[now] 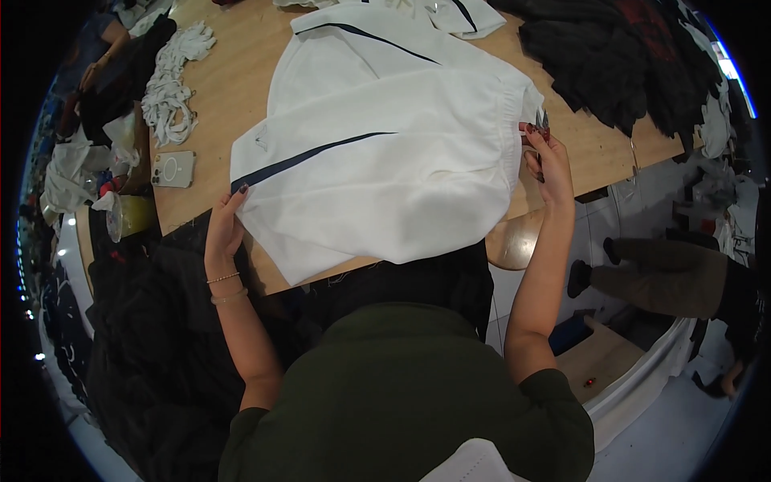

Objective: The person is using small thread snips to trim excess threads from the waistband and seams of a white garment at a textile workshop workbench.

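A white garment (377, 153) with thin dark stripes lies spread on the wooden table (233, 64). My left hand (225, 221) grips its lower left edge near a stripe's end. My right hand (546, 157) is at the garment's right edge, by the elastic waistband, and holds small thread snips (543, 122) with their tips pointing up. A second white striped piece (377, 24) lies under it, further back.
A heap of white scraps (173, 80) and a phone in a clear case (173, 169) lie at the table's left. Dark garments (626, 56) pile at the back right. A round wooden stool (514, 239) stands under the table edge. Another person's legs (666, 277) are at right.
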### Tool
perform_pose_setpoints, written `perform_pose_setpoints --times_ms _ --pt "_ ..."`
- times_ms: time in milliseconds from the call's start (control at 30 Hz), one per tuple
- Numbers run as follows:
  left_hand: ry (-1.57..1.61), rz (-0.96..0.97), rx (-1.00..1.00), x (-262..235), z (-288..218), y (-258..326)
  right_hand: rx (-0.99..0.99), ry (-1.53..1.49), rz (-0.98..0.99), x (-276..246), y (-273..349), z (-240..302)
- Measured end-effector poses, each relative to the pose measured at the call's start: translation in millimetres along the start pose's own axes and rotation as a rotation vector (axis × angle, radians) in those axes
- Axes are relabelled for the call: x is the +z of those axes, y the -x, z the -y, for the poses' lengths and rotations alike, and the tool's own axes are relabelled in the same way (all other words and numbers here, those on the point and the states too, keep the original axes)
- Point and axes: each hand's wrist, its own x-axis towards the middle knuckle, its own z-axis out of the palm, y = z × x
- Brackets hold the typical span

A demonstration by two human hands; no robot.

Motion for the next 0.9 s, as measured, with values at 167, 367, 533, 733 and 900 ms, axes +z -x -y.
perform_pose_setpoints --times_ms 167,367,533,733,900 --pt "-0.073 -0.022 -0.026 -10.6 5.3 5.9 -0.001 0.018 0.000 -9.4 19.1 -6.8" --pt "-0.416 -0.489 0.312 3.3 12.7 -3.2 0.052 0.018 0.102 -0.2 35.8 -0.6" --pt "-0.758 -0.216 0.933 159.2 -14.0 29.5 -0.084 -0.123 0.067 40.6 60.6 37.2" --pt "-0.741 0.378 1.072 272.5 -12.3 33.7 -0.067 -0.252 0.117 70.4 72.2 43.9" --pt "-0.541 0.498 0.787 275.4 0.5 18.7 -0.042 -0.353 0.143 66.2 70.9 30.1"
